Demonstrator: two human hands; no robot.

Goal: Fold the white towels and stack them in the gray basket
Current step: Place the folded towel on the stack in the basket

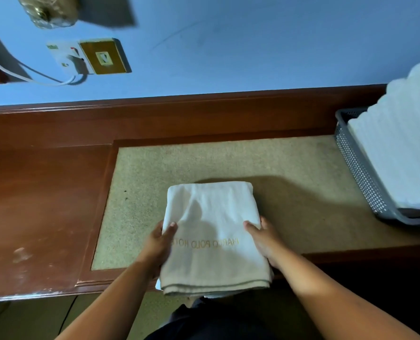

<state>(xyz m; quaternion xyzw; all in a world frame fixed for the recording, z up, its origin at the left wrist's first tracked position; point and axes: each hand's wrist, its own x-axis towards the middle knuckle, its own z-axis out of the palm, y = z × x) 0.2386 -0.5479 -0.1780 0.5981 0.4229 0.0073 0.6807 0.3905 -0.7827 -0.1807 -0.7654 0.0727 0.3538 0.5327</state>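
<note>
Left hand: grips the left edge of the folded towel, thumb laid on top, fingers tucked out of sight beneath. Right hand: same hold on the right edge, thumb on top, fingers under the cloth. Both hands are closed on the towel at about mid-length.

Folded towel: white, several layers thick, a rectangle with its long side running away from the person. Gold lettering crosses it between the two thumbs and reads upside down. Its far end lies on the tan inset, in the near-centre part of that inset. Its near end overhangs the inset's front edge. I cannot tell whether the near half is lifted or resting.

Gray basket: perforated sides, standing at the right end of the tan inset, well apart from the held towel. A stack of white towels fills it and rises above the rim.

The tan inset is set into a wooden counter, whose bare red-brown top extends to the inset's left. Behind the inset stands a blue wall. To the far left of the inset, the wall carries a socket with a white cable and a brass plate beside it.
</note>
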